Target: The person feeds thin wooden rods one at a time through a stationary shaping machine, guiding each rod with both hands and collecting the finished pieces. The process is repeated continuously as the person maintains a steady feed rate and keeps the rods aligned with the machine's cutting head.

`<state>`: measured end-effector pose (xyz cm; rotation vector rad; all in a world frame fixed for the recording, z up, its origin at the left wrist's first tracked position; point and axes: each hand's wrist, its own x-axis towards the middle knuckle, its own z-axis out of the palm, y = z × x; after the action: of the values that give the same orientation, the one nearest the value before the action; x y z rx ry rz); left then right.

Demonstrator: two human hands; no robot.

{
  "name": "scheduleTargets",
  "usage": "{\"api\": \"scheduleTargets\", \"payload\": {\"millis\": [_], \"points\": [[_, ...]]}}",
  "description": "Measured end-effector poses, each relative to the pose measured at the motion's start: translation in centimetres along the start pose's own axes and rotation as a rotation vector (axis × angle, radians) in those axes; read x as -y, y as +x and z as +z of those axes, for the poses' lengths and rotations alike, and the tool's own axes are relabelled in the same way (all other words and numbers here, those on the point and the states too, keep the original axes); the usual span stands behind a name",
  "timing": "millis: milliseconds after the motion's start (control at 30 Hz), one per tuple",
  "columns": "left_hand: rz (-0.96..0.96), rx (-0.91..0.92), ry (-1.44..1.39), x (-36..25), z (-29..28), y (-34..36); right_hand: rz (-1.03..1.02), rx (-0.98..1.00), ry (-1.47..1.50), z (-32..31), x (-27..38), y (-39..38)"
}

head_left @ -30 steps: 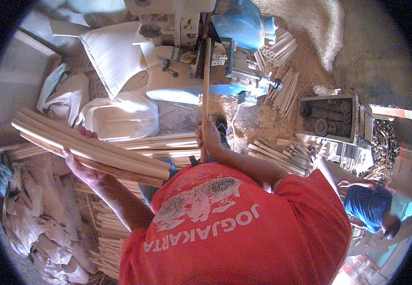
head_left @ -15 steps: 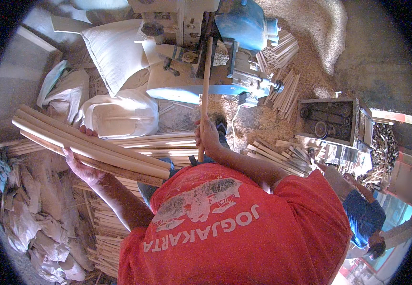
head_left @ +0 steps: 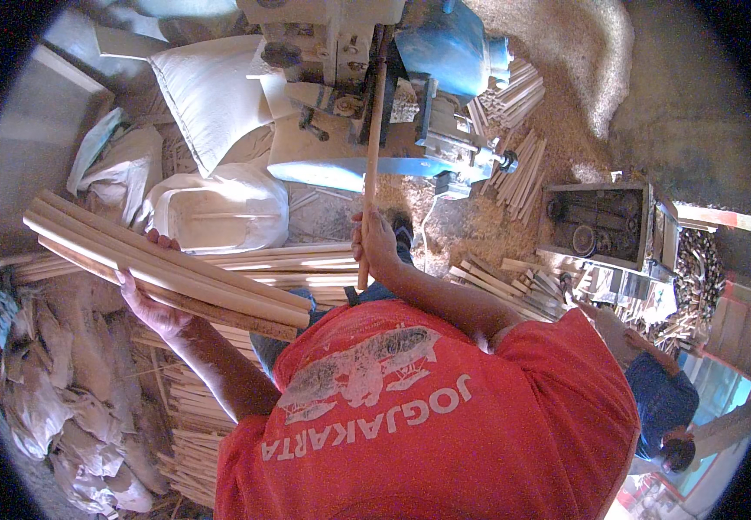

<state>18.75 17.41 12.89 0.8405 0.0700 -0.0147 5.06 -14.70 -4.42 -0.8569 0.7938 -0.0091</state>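
Left grip [head_left: 164, 314] clasped leftward, right grip [head_left: 378, 243] curled ahead, forearms [head_left: 440, 301] bare

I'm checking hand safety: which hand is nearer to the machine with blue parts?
Right. The right hand grips a wooden rod in front of the machine; the left hand is farther back and to the left, holding a bundle of wooden strips.

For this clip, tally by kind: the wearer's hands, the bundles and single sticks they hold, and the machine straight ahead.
Hands: 2 (left hand, right hand)
Wooden bundles held: 1 (strip bundle, left)
Single sticks held: 1 (wooden stick, right)
Machines straight ahead: 1 (machine)
Total: 5
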Motion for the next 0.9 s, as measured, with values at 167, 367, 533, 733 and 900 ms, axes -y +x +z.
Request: {"api": "scheduleTargets", "payload": {"millis": [167, 367, 533, 733, 900], "points": [[0.002, -0.018, -0.02, 0.0, 0.0, 0.0, 0.025, -0.007, 0.01, 0.4, 0.4, 0.5], [-0.011, -0.015, -0.048, 0.0, 0.3, -0.1, 0.036, 0.018, 0.039, 0.9, 1.0, 1.2], [0.007, -0.032, -0.043, 0.1, 0.5, -0.3, 0.02, 0.007, -0.014, 1.2, 1.2, 1.2], [-0.024, 0.026, -0.095, 0.2, 0.2, -0.2, 0.022, 0.001, -0.005, 1.3, 1.7, 2.0], [-0.01, 0.025, -0.078, 0.5, -0.1, -0.2, -0.016, -0.01, -0.035, 1.6, 2.4, 2.3]]}}
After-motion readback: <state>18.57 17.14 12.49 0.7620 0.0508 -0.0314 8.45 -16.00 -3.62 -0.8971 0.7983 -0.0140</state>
